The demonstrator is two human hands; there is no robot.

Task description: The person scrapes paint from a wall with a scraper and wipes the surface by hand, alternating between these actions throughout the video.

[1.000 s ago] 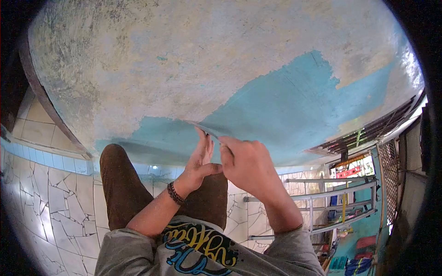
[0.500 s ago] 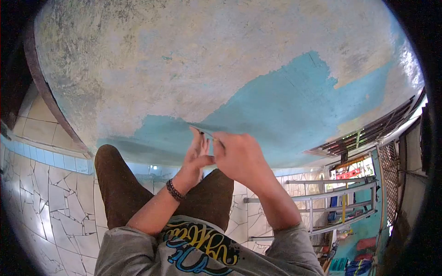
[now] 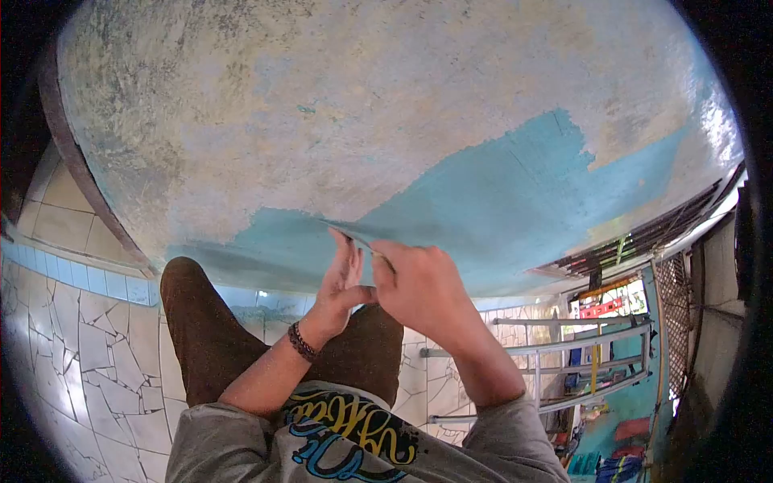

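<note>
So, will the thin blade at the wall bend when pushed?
Probably a little: the blade looks thin and flat, so it may flex against the wall. Likely light: the right hand grips it, the left hand only presses it.

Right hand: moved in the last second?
Yes, slightly: the right hand, holding the scraper blade, shifted left along the wall toward the blue paint patch's left edge.

Wall in front of me is patchy beige with a big blue paint patch. Cracked-tile floor below, metal railing and daylight off right.
</note>
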